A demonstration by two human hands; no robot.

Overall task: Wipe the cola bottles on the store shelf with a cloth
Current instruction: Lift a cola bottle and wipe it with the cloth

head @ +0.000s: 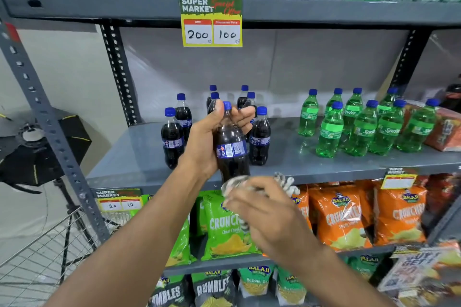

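My left hand (207,137) grips a dark cola bottle (232,149) with a blue cap by its neck and shoulder, holding it upright in front of the grey shelf (139,157). Pressed to the bottle's base is a grey-and-white cloth (282,180), bunched in my right hand (269,217), which looks blurred. Several more cola bottles (172,139) stand on the shelf behind and to both sides of the held one.
Several green Sprite bottles (361,127) stand on the same shelf to the right. A price sign (211,21) hangs from the shelf above. Green and orange chip bags (341,217) fill the shelf below. A wire basket (45,252) and a studio lamp (37,147) stand at left.
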